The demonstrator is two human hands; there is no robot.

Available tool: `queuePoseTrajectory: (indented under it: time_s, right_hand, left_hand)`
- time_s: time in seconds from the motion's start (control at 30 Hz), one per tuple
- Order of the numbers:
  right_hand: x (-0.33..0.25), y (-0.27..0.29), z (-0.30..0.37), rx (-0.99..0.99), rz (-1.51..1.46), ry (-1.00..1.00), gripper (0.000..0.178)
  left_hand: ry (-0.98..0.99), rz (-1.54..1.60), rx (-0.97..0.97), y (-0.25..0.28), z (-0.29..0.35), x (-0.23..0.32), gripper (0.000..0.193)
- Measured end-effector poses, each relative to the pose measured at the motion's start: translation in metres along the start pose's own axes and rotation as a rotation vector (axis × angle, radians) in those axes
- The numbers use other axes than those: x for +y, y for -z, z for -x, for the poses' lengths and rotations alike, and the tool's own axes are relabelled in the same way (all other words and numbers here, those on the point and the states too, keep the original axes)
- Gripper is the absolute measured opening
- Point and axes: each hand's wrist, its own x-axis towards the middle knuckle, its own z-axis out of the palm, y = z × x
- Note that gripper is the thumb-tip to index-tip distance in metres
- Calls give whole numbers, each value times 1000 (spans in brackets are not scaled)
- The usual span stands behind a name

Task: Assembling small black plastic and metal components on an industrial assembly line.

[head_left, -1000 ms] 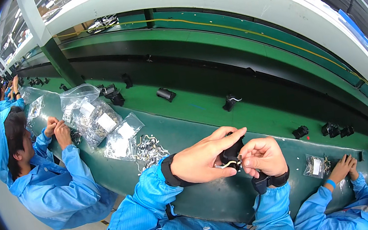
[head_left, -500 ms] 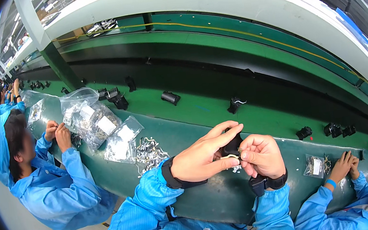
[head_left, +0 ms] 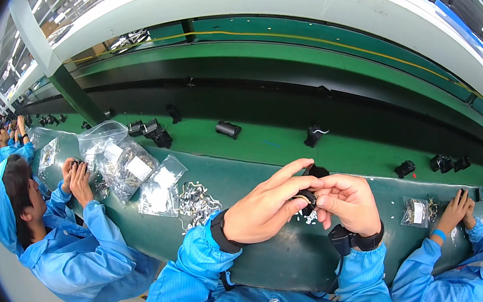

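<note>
A black plastic part [head_left: 316, 170] is held between my two hands above the bench. My left hand [head_left: 259, 209] grips it from the left, index finger stretched across the top and thumb pressed at the lower edge. On the other side my right hand [head_left: 350, 200] has thumb and fingers pinched at the part's right edge. A thin pale wire and a small metallic piece show between the fingertips, partly covered by them. Under the hands lie small white bits [head_left: 311, 218]. Left of my left wrist is a pile of short wires with metal ends [head_left: 196, 202].
Clear plastic bags of small parts [head_left: 122, 161] lie left of the pile. Black parts [head_left: 228, 129] are spaced along the green strip [head_left: 273, 156] beyond the bench. Co-workers in blue sit at left [head_left: 76, 248] and right [head_left: 444, 274]. A small bag [head_left: 414, 213] lies near the right one.
My hands have turned the black part, and less of the pale wire shows. My right hand has shifted slightly right. Black parts on the green strip have slid a little to the right.
</note>
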Motion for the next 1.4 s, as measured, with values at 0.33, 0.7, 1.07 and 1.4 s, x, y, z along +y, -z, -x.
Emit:
queuePoseTrajectory:
  time_s: [0.33,0.7,1.07,1.4]
  right_hand:
    - [-6,3,5,-80,2,-21,20]
    - [-8,-10,12,26,2,106,14]
    - [-9,-9,14,114,76,112,15]
    - [0,-3,5,100,20,111,13]
  left_hand:
    - [-46,-76,80,-5,4,9,40]
    - [60,242,152,-5,0,10,42]
    - [-29,122,113,-10,0,-1,36]
    - [5,-61,215,-11,3,-9,39]
